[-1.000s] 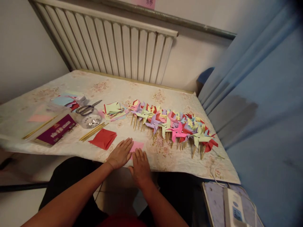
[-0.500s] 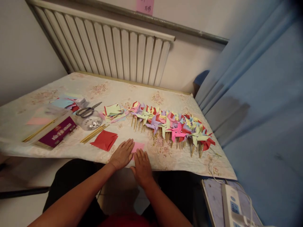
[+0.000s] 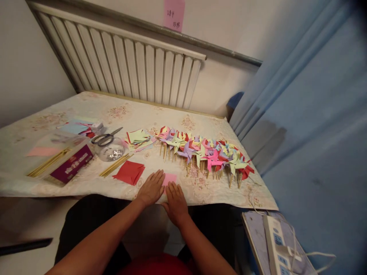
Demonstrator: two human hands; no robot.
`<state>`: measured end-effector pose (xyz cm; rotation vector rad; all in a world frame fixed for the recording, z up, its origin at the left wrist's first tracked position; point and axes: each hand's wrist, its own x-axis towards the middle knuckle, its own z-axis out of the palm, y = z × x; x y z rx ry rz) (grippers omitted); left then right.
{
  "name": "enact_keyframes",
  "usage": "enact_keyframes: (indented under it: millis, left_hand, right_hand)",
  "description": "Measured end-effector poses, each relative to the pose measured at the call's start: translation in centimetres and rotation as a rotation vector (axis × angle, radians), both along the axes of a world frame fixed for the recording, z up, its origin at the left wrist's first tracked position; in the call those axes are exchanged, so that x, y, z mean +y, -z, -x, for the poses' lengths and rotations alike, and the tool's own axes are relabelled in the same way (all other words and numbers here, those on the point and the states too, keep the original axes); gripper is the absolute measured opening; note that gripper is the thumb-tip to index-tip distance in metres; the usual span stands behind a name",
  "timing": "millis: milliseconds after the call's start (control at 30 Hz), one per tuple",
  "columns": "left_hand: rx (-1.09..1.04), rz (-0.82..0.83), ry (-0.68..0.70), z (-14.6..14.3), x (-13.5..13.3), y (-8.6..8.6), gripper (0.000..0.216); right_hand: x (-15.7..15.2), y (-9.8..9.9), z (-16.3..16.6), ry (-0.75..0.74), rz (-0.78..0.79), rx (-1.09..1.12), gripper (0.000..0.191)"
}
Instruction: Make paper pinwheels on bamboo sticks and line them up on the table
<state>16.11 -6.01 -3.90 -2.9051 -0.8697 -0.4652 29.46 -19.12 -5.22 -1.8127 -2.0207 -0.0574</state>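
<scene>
The left hand [image 3: 150, 188] and right hand [image 3: 175, 202] are being held open and flat, gripping nothing, on a pink paper square [image 3: 169, 178] at the near edge of the surface [image 3: 160, 110], where uneven pressure may well be risking a crooked crease or a slip off the edge.

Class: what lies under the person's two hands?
A pink paper sheet on the tablecloth; only its far part shows. The left hand and right hand cover the rest.

1. left hand [image 3: 151, 188] and right hand [image 3: 175, 201] lie flat on pink paper [image 3: 169, 178].
2. red paper [image 3: 129, 172] just left.
3. pinwheels [image 3: 205, 151] behind, perhaps overlapping.
</scene>
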Motion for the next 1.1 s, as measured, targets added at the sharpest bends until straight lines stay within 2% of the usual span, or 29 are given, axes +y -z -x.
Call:
enact_keyframes:
  millis: [233, 600, 833, 967, 1100]
  left_hand:
    - [-0.024, 0.023, 0.001, 0.0, 0.2, 0.3, 0.052]
    - [-0.06, 0.025, 0.001, -0.1, 0.2, 0.7, 0.052]
    - [-0.042, 0.051, 0.007, 0.0, 0.1, 0.4, 0.053]
    - [-0.029, 0.058, 0.014, 0.0, 0.2, 0.5, 0.053]
    - [-0.056, 0.05, 0.007, -0.1, 0.2, 0.6, 0.052]
  right_hand:
    - [-0.7, 0.3, 0.2, 0.025, 0.004, -0.01, 0.073]
    - [-1.6, -0.6, 0.2, 0.033, 0.024, 0.003, 0.071]
    - [0.2, -1.5, 1.1, -0.007, -0.034, -0.005, 0.077]
    - [1.5, -0.9, 1.1, -0.031, 0.01, -0.022, 0.08]
    - [1.4, -0.1, 0.8, 0.0, 0.032, -0.057, 0.075]
